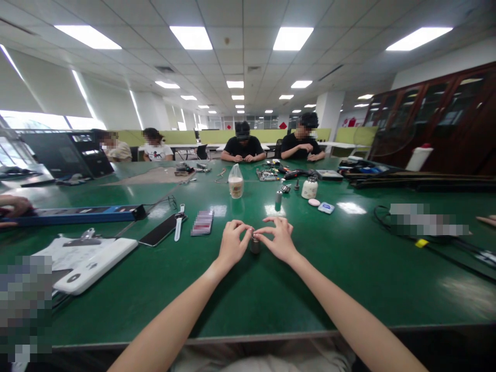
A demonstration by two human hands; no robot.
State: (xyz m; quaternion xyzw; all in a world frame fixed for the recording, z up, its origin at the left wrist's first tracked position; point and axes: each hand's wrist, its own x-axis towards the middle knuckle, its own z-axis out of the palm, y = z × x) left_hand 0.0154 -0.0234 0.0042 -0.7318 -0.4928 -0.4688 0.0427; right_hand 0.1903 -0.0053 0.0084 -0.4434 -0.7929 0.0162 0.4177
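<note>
A small dark metallic cylinder (254, 246) stands upright on the green table in front of me. At its top, the thumb and fingertips of my left hand (234, 241) are pinched together. From the other side my right hand (279, 238) pinches at the same spot, its remaining fingers raised. My fingertips partly cover the cylinder's top, so what exactly sits there is too small to make out. A similar silver cylinder (278, 197) stands farther back, beyond my right hand.
Left of my hands lie a pixelated phone-like item (202, 222), a white watch (179, 223), a black phone (163, 230) and a clipboard (73, 250). A bagged cup (235, 187) and white jar (309, 188) stand behind. Several people sit around the table (217, 315).
</note>
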